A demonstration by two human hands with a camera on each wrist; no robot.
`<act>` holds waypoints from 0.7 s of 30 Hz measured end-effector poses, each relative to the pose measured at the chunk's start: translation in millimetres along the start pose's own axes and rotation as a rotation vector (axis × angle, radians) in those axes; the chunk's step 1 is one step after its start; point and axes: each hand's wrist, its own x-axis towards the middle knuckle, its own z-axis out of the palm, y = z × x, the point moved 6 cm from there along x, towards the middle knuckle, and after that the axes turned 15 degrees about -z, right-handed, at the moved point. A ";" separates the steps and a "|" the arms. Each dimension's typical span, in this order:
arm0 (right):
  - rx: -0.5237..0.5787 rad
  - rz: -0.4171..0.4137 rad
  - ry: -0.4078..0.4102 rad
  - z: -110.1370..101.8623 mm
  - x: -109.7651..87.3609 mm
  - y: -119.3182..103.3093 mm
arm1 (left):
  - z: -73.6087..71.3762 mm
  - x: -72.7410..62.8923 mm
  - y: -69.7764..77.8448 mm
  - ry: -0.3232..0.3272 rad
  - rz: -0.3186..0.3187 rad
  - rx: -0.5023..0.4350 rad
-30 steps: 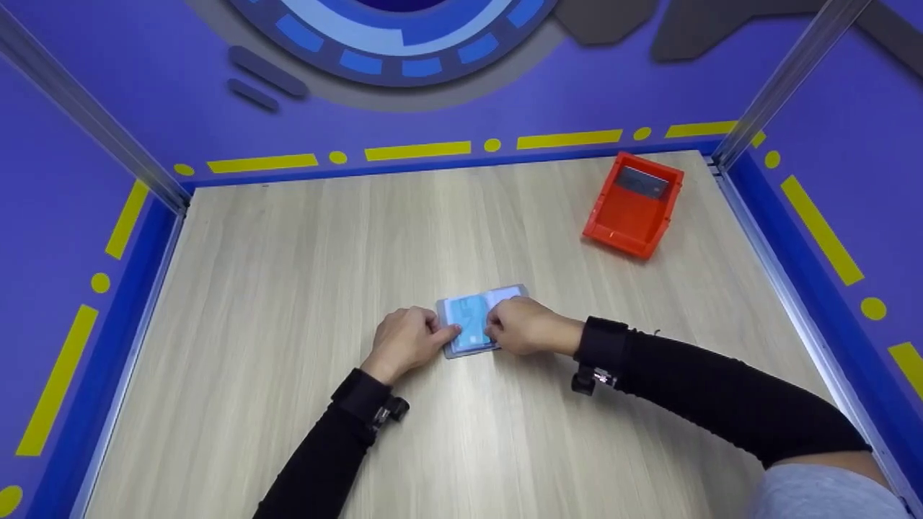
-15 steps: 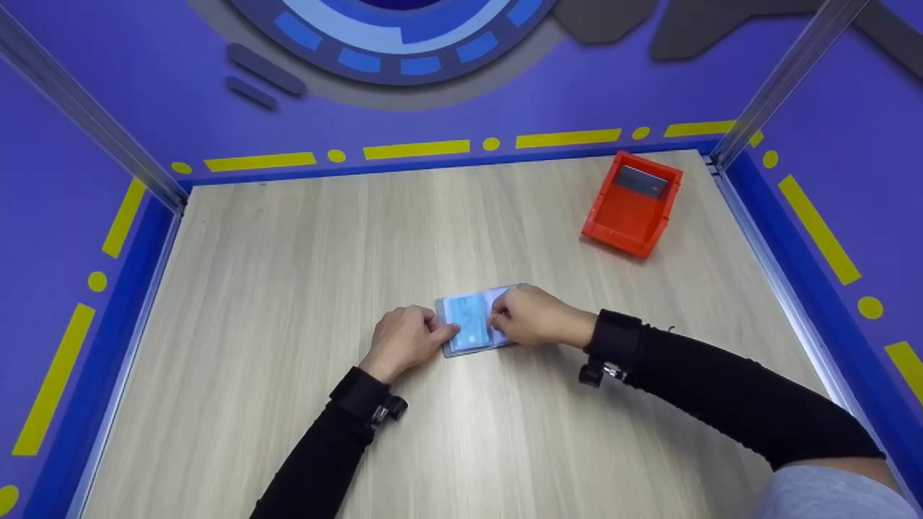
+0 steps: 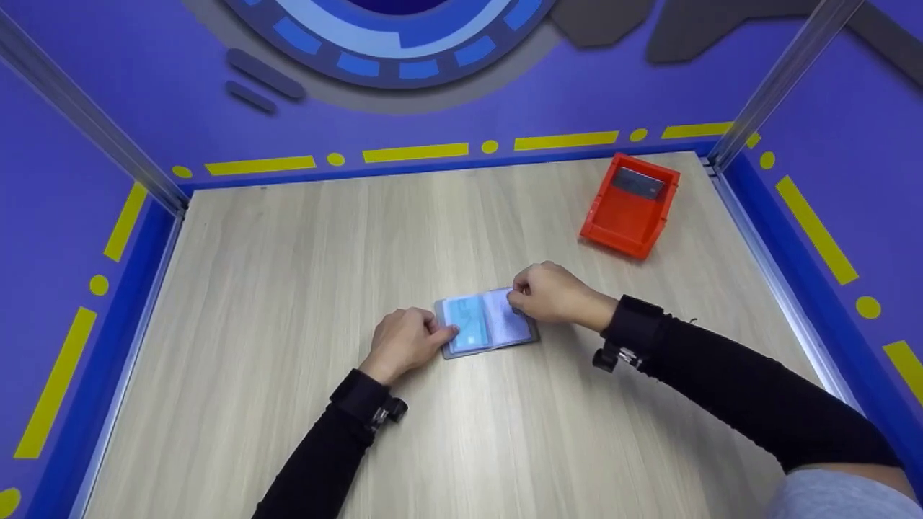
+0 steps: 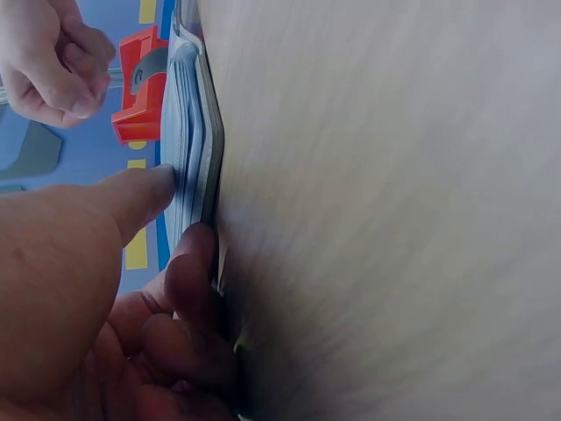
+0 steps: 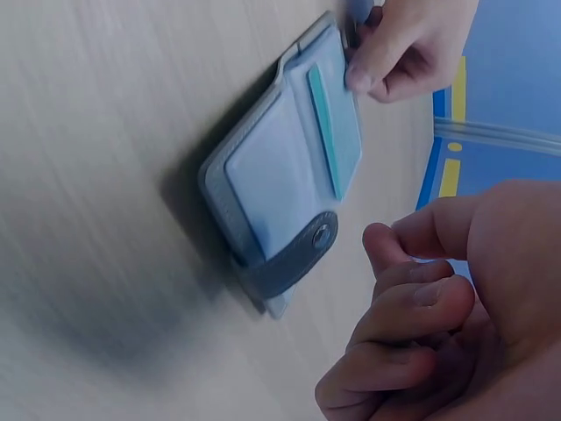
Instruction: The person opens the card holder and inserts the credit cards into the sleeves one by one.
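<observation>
An open card holder [image 3: 510, 326] with a grey cover and clear plastic sleeves lies on the table. A light-blue card [image 3: 469, 324] shows in its left page. My left hand [image 3: 407, 340] pinches the holder's left edge, thumb on top and fingers at the side. My right hand [image 3: 554, 292] hovers by the upper right corner, fingers loosely curled with nothing between them. In the right wrist view, a dark strap [image 5: 294, 261] with a metal snap lies across the near page's edge.
Toward the back right stands a red plastic bin [image 3: 614, 248], with a dark grey card [image 3: 639, 183] inside at its far end. Purple walls enclose the wooden table [image 3: 303, 259] on the left, back and right.
My right hand has drawn away from the blue card toward the upper right, uncovering the right page. My left hand keeps its place on the holder.
</observation>
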 end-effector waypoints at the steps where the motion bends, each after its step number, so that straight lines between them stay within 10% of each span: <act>1: 0.003 0.014 -0.004 -0.2 -0.6 3.2 | 0.2 0.0 -0.1 0.002 -0.001 0.002; 21: -0.027 0.165 -0.127 10.7 -9.2 30.9 | 0.2 -1.3 1.2 0.013 0.014 -0.015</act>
